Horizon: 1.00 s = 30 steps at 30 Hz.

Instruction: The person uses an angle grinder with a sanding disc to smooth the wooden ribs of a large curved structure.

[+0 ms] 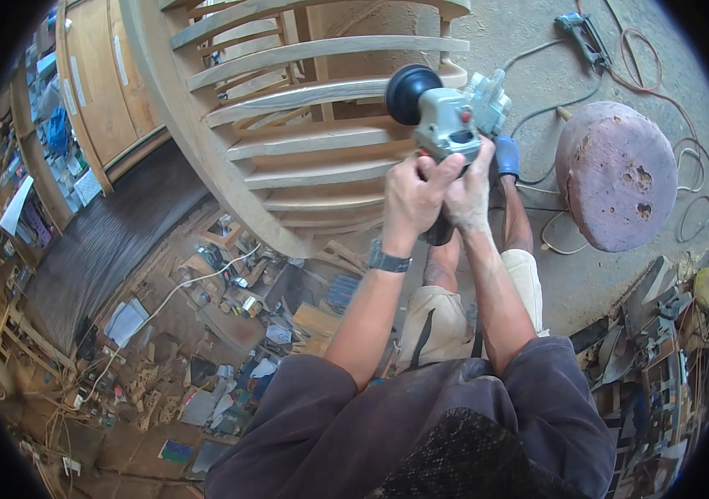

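A watch (390,257) was noted on the left wrist. The right hand (466,202) was closed around the near end of a power tool (449,115); the left hand (410,198) was set against the same end, though whether its fingers were clamped could not be told. Two hands were presumably needed for the weight. The tool was held out ahead, its black pad (412,94) turned far left, apparently to keep it clear of the wrists. Beyond, a slatted wooden frame (321,166) was seen; contact with it could not be confirmed. A round stool (618,179) was placed to the right, within reach; far right, a nail gun (583,40) was laid on the floor (529,21), likely parked aside.
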{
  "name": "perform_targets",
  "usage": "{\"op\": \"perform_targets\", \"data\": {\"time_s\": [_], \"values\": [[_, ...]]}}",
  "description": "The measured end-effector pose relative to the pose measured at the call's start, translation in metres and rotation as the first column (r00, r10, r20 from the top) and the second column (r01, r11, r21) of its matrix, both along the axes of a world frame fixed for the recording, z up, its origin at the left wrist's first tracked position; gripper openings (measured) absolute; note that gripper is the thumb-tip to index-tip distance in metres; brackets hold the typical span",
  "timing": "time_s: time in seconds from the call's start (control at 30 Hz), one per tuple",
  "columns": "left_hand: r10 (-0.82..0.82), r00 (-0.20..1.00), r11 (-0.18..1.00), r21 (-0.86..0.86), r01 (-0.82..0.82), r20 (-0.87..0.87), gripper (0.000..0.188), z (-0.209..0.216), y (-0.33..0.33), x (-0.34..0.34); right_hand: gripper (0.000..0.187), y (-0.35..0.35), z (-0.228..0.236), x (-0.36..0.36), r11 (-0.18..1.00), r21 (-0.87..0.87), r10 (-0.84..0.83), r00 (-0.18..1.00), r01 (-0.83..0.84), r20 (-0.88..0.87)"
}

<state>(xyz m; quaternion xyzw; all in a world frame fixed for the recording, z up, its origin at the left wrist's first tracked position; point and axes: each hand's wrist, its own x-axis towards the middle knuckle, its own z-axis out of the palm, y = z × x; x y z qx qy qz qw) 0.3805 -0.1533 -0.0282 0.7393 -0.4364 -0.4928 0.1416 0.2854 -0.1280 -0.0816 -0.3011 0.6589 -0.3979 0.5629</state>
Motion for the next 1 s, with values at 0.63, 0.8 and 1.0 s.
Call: {"op": "perform_targets", "data": {"time_s": [0.63,0.8,1.0], "values": [[0.135,0.975,0.984,-0.094,-0.154,-0.176,0.078,0.015,0.022,0.080,0.090,-0.015,0.047,0.052,0.932,-0.264,0.222,0.967,-0.247,-0.123],[0.108,0.980,0.989,-0.079,-0.123,-0.169,0.068,0.010,0.020,0.037,0.092,0.006,0.019,0.025,0.968,-0.199,0.130,0.983,-0.154,-0.128],[0.182,0.965,0.970,-0.129,-0.208,-0.191,0.069,0.016,0.027,0.052,0.088,-0.010,0.042,0.035,0.924,-0.280,0.226,0.963,-0.259,-0.145]]}}
